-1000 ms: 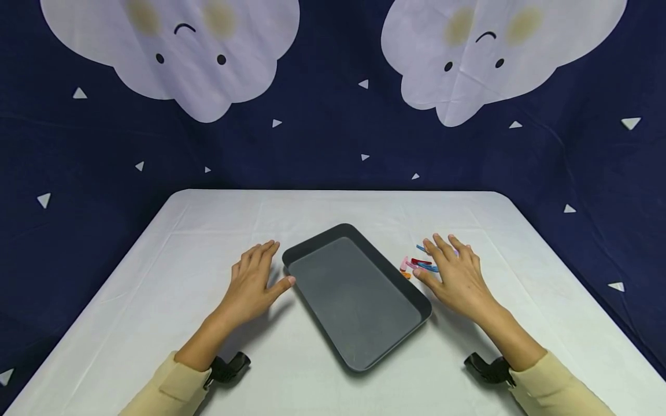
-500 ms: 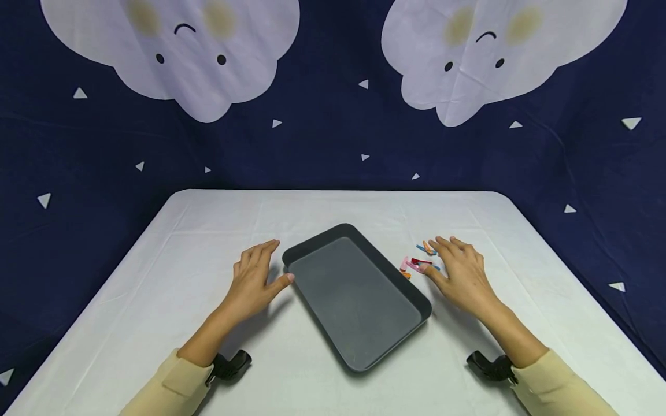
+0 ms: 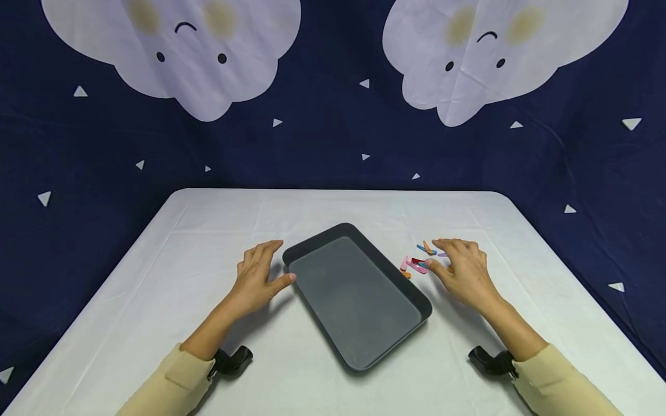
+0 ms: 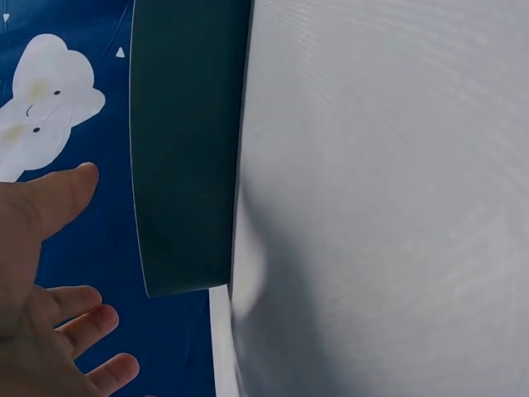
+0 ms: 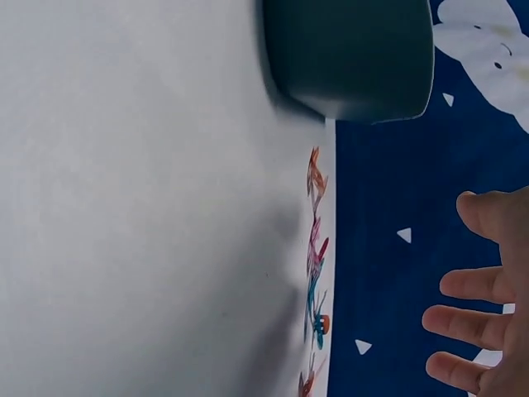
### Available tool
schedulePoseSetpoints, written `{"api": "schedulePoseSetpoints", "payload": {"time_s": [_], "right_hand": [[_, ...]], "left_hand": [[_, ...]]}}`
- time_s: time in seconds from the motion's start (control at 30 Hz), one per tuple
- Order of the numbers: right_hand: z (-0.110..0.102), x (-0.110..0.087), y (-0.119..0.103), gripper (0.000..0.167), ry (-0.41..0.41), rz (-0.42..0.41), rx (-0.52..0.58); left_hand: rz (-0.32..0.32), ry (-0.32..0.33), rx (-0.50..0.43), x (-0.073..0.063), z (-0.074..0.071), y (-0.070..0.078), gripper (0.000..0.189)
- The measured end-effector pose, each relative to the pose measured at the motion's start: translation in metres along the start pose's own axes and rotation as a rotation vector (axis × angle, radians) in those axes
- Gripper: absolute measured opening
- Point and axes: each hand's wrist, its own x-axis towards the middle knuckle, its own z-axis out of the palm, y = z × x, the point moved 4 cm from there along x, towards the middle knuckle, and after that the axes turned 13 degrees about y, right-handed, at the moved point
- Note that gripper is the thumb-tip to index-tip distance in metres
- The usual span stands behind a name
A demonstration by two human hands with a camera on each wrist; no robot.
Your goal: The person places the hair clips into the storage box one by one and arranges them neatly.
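We see a white table (image 3: pixel 140 323), a dark grey tray (image 3: pixel 357 297) lying aslant at its middle. Our left hand (image 3: pixel 257 280) hovers just left of the tray, fingers loosely spread; our right hand (image 3: pixel 464 271), thumb and fingers parted, hovers beside small coloured pieces (image 3: pixel 416 267) lying right of the tray.

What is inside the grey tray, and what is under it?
Inside the grey tray, only its bare bottom shows. It lies on the white cloth; the part beneath is covered.

The clips (image 3: pixel 415 267) are multicoloured, the tray (image 3: pixel 359 300) grey.
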Motion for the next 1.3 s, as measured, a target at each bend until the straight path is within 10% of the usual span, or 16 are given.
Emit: {"api": "schedulePoseSetpoints", "payload": {"time_s": [0.87, 1.3], "right_hand": [[0.013, 0.008, 0.035, 0.045, -0.121, 0.086, 0.024], [0.014, 0.014, 0.042, 0.049, -0.205, 0.119, 0.030]], "left_hand": [[-0.122, -0.170, -0.265, 0.006, 0.011, -0.011, 0.072], [-0.120, -0.156, -0.290, 0.009, 0.016, -0.012, 0.072]]}}
